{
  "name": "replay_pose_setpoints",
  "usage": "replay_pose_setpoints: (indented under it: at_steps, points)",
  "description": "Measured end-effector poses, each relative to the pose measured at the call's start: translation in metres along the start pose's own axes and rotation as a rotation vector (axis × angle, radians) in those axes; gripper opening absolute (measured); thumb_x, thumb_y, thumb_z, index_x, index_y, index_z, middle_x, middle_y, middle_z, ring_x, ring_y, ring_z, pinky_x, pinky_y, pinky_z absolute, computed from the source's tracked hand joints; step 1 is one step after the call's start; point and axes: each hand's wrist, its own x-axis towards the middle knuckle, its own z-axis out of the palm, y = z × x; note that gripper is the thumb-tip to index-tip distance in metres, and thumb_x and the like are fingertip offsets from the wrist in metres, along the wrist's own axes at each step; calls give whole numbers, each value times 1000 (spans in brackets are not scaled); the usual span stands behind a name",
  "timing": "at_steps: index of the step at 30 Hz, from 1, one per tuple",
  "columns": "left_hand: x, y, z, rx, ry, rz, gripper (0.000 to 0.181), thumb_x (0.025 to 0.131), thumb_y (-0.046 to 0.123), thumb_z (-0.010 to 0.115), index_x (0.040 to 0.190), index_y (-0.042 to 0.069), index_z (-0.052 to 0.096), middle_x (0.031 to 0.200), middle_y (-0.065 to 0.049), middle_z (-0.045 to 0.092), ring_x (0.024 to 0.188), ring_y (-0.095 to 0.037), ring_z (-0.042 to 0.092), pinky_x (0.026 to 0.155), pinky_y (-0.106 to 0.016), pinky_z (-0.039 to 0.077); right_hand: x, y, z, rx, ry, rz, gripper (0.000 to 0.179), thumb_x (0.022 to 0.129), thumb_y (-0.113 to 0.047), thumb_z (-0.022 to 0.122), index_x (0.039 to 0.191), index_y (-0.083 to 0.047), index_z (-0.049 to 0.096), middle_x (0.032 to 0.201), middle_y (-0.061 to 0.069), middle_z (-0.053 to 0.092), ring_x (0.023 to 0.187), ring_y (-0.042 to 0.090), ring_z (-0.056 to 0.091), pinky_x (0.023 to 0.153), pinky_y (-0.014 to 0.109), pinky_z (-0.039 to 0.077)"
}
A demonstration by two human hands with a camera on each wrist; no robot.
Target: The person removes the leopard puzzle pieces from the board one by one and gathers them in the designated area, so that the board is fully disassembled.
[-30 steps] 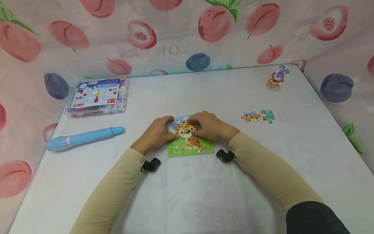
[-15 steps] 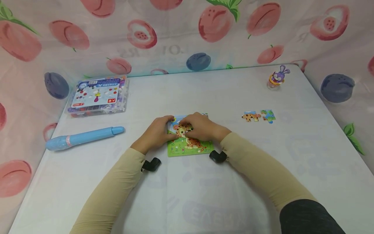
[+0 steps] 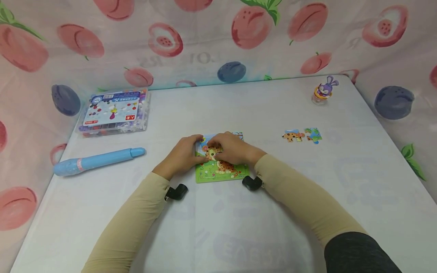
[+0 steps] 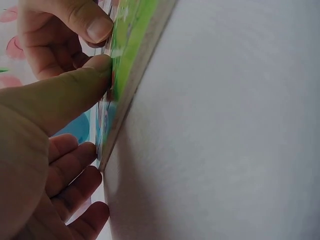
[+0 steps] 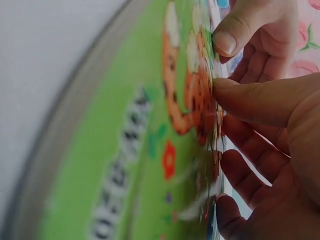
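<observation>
A leopard jigsaw puzzle (image 3: 223,176) in a green-edged board lies flat on the white table. My left hand (image 3: 182,155) holds its left side. In the left wrist view the left thumb (image 4: 82,85) rests on the picture face, and the fingertips are by the far edge. Over the upper middle of the picture, my right hand (image 3: 235,149) touches the pieces with thumb and fingertips; the right thumb (image 5: 255,100) shows in the right wrist view. No loose piece is visible between those fingers. The right hand covers part of the leopard's head.
Two loose puzzle pieces, a spotted one (image 3: 292,136) and a blue-green one (image 3: 313,135), lie to the right. A purple rabbit figure (image 3: 324,90) stands at the back right. At left are a clear plastic case (image 3: 114,113) and a light-blue pen-shaped toy (image 3: 99,161).
My right hand has moved left across the puzzle, uncovering its upper right edge and covering more of the leopard's head. The left hand and the board have stayed put.
</observation>
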Motion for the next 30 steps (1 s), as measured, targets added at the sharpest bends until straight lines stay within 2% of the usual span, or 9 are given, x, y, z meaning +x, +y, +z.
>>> replay_pose_setpoints:
  at_steps: [17, 30]
  points:
    - [-1, 3, -1, -2, -9, -34, 91, 84, 28, 84, 152, -4, 32, 150, -22, 43, 138, -38, 38, 115, -47, 31, 0, -1, 1, 25, 5, 4, 43, 93, -9, 70, 135, -5, 60, 133, 8, 59, 125, 26, 47, 107, 38, 37]
    - [-1, 4, -2, -16, -10, -40, 90, 84, 28, 84, 152, -4, 34, 148, -21, 45, 135, -37, 41, 113, -47, 34, 1, -3, 0, 35, 34, 7, 42, 92, -10, 68, 133, -3, 60, 130, 9, 59, 122, 26, 48, 106, 37, 38]
